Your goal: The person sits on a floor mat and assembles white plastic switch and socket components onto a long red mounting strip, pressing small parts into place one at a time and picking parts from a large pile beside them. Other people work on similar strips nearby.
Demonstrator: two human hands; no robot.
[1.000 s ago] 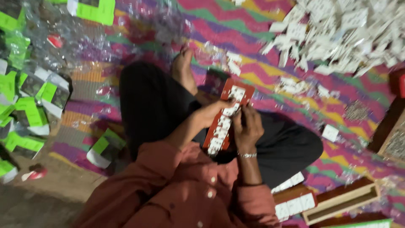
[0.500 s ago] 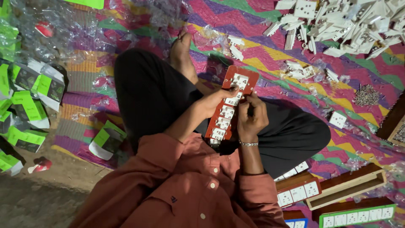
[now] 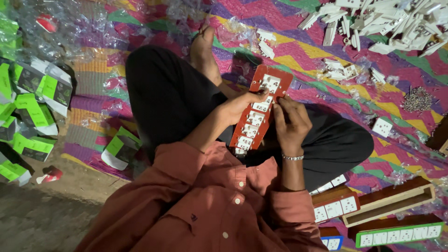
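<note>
fingers of the left hand are clamped on the edge of a red socket plate held over the lap; the right hand pinches a white socket module seated in it. a heap of white socket parts lies well apart on the striped mat.

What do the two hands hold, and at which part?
The left hand and right hand hold a long red board of white sockets at its two long edges, near the middle.
</note>
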